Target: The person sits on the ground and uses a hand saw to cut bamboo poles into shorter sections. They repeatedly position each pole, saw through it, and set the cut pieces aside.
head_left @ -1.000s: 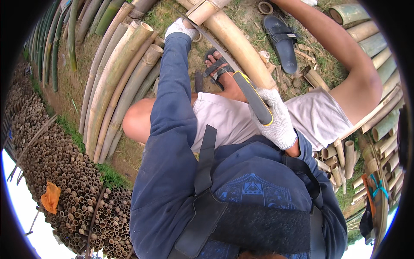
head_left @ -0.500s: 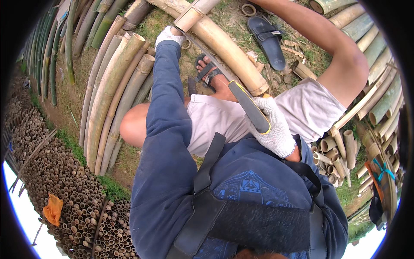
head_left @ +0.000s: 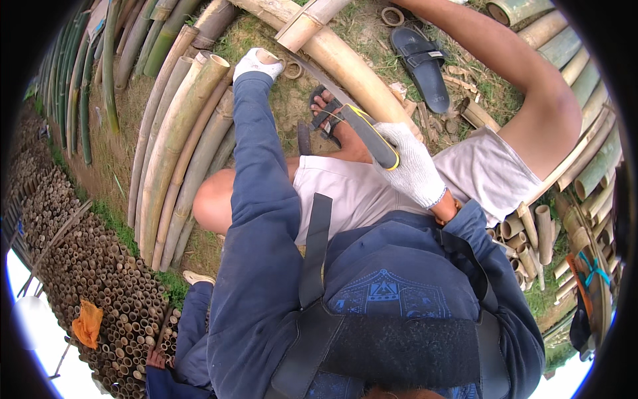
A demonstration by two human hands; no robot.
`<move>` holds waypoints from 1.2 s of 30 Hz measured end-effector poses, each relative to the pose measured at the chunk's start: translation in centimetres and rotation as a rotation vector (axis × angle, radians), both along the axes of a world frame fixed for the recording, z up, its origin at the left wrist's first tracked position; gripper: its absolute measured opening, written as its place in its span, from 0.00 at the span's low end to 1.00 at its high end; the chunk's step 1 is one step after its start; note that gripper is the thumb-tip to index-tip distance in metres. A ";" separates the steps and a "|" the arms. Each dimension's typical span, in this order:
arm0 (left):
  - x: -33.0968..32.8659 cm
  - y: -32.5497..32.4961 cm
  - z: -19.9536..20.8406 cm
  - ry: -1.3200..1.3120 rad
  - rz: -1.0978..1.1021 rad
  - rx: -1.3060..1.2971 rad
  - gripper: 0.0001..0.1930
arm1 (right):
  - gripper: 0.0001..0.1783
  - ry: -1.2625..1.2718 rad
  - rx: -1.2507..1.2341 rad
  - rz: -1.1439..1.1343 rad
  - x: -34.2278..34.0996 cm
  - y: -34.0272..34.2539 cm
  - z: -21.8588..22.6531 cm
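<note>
My left hand [head_left: 256, 64], in a white knit glove, is closed around a short bamboo piece [head_left: 268, 57]. It is apart from the pale end of a bamboo pole [head_left: 312, 24], which lies across a thicker pole [head_left: 359, 74]. My right hand [head_left: 412, 166], also gloved, grips the grey and yellow handle of a handsaw [head_left: 371, 136]. The narrow saw blade points up and left, just below the pole's end. A cut bamboo ring [head_left: 292, 70] rests on the ground beside my left hand.
Long bamboo poles [head_left: 179, 146] lie at the left, above a large stack of short cut pieces [head_left: 113, 279]. More bamboo [head_left: 598, 166] is piled at the right. A black sandal [head_left: 422, 70] lies on the ground. Another person's blue sleeve [head_left: 193, 332] shows at the lower left.
My left hand has come away from the pole's end, down and left, with the short bamboo piece. The saw has shifted up and left. Another person has come into view at the lower left.
</note>
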State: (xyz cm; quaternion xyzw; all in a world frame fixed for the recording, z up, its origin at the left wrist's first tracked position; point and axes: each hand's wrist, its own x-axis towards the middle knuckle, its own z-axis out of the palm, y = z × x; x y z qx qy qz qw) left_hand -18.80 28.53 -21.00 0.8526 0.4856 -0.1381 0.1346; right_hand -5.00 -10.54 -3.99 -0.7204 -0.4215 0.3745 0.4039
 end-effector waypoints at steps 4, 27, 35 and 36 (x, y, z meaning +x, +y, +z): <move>-2.9 0.0 -0.7 0.232 -0.046 0.065 0.23 | 0.23 0.045 -0.048 -0.019 -0.4 -1.0 -0.5; 2.5 -5.0 -1.1 -0.852 0.370 -0.201 0.44 | 0.21 -0.005 0.276 -0.164 1.8 -7.2 6.6; 2.9 -5.5 -2.5 -0.929 0.433 -0.178 0.35 | 0.23 0.150 0.222 -0.186 0.5 -8.1 6.2; 3.1 -5.6 -2.5 -0.920 0.444 -0.193 0.38 | 0.23 0.157 0.209 -0.181 0.5 -8.1 6.0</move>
